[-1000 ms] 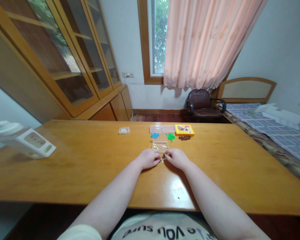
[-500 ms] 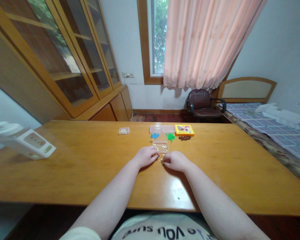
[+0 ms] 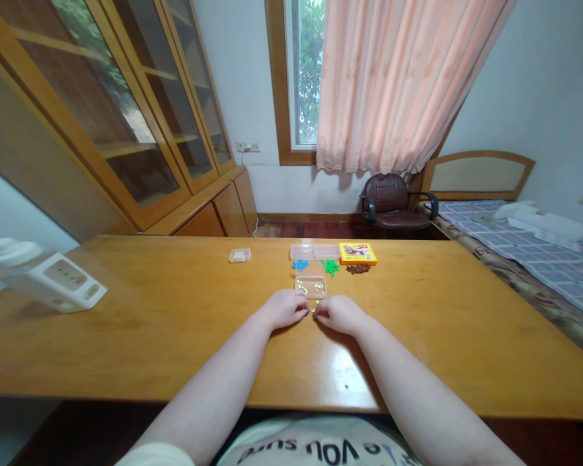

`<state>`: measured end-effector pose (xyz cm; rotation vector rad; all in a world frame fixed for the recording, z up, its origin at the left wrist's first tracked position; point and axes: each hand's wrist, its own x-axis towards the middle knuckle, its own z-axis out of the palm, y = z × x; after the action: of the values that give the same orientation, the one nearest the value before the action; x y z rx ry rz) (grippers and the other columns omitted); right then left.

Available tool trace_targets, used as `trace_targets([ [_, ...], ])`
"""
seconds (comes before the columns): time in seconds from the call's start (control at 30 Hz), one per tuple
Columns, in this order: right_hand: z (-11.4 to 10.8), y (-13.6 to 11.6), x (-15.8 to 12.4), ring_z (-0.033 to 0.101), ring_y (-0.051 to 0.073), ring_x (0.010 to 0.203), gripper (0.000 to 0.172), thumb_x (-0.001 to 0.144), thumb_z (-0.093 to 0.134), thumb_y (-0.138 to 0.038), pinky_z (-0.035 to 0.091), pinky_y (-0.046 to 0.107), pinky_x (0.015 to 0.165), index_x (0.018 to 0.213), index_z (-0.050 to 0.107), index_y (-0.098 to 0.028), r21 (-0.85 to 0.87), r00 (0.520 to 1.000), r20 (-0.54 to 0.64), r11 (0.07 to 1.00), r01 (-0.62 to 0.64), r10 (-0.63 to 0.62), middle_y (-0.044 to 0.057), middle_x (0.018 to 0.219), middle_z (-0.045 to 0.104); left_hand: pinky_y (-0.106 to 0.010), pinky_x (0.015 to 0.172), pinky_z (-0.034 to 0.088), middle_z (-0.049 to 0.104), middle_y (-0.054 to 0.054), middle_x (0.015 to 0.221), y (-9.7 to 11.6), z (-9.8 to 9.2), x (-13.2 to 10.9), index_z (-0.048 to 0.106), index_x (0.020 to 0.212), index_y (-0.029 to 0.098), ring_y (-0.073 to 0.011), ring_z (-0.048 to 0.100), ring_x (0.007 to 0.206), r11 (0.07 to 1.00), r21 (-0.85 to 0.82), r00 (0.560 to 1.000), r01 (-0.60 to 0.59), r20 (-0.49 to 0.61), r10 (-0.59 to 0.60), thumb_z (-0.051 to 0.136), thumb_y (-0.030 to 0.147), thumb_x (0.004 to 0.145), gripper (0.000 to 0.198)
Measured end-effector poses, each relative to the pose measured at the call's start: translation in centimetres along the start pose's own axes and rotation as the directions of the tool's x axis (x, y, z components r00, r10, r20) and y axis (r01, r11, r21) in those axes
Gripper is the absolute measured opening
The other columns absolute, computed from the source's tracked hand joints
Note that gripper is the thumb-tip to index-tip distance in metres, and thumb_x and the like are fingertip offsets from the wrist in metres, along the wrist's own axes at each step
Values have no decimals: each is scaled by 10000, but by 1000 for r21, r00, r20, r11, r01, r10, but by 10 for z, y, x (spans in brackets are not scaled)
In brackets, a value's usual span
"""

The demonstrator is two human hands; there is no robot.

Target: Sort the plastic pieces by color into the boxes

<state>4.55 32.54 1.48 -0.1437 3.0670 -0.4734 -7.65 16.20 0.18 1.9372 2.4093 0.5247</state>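
Note:
My left hand (image 3: pixel 285 307) and my right hand (image 3: pixel 339 314) rest close together on the wooden table (image 3: pixel 175 323), fingers curled and pinched toward each other. Between the fingertips sit tiny yellow pieces (image 3: pixel 314 310); which hand grips them is too small to tell. Just beyond the hands lies a small clear plastic box (image 3: pixel 310 285) with a few yellow pieces inside.
Farther back lie blue pieces (image 3: pixel 300 264), green pieces (image 3: pixel 330 265), brown pieces (image 3: pixel 357 268), a clear lid (image 3: pixel 313 251), a yellow box (image 3: pixel 357 252) and another small clear box (image 3: pixel 240 255). A white appliance (image 3: pixel 43 277) stands at the left. A chair (image 3: pixel 393 202) and a bed (image 3: pixel 525 246) lie beyond.
My left hand went forward to the clear box and came back beside my right hand; my right hand shifted slightly left and nearer to me. The view barely moved.

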Motion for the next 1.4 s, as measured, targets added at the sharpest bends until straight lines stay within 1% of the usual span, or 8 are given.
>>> trace_targets([
  [0.33,6,1,3,642,169,771,216,843,524,-288,396,234,653,891,729,-241,5,1000,-19,1000,12,-12,38,870,728,-271,789,460,629,-50,966,-7,6,8,650,993,213,-167,594,878,956,-5,930,294,-228,-288,498,270,872,203],
  [0.43,7,3,3,633,158,763,197,839,539,-297,395,227,656,867,725,-237,62,997,-76,998,-10,15,33,856,724,-268,795,463,617,-50,1029,-7,4,6,622,1096,231,-166,590,905,966,-8,950,257,-178,-255,503,274,872,258],
  [0.53,10,9,5,616,148,757,191,843,540,-302,394,223,662,871,718,-236,127,982,-169,990,-60,81,29,843,713,-257,784,459,620,-36,978,-6,4,3,662,1005,246,-158,585,896,989,-9,985,149,-86,-149,500,288,877,210],
  [0.67,15,20,15,603,156,756,227,861,513,-315,403,234,673,904,713,-216,207,916,-296,955,-215,270,42,824,700,-241,761,447,612,-16,918,-2,5,2,679,946,265,-144,581,844,998,-15,998,54,12,-54,529,304,860,177],
  [0.77,16,24,20,609,157,756,264,873,498,-328,415,237,687,995,699,-209,273,888,-289,920,-282,358,48,861,706,-235,740,440,605,-9,893,1,5,4,683,921,264,-143,575,818,999,-13,998,31,56,-30,555,311,844,156],
  [0.87,10,20,15,613,154,759,271,869,493,-320,414,234,686,1020,695,-220,253,914,-263,936,-244,310,42,870,710,-227,722,433,598,-5,869,2,5,4,678,913,259,-138,572,796,1000,-15,997,26,70,-25,562,304,841,144],
  [1.0,1,10,2,618,147,723,207,833,531,-321,397,225,638,872,722,-250,166,986,-128,982,-85,107,9,800,714,-220,717,429,595,-2,855,1,6,3,674,909,257,-136,569,802,1000,0,997,24,67,-23,552,294,849,142],
  [1.4,2,6,2,646,165,774,212,819,534,-296,399,229,632,895,732,-287,35,999,-40,999,-17,19,3,861,733,-223,717,431,613,1,860,-3,10,4,675,876,255,-137,572,812,999,3,997,41,63,-41,540,310,862,146],
])
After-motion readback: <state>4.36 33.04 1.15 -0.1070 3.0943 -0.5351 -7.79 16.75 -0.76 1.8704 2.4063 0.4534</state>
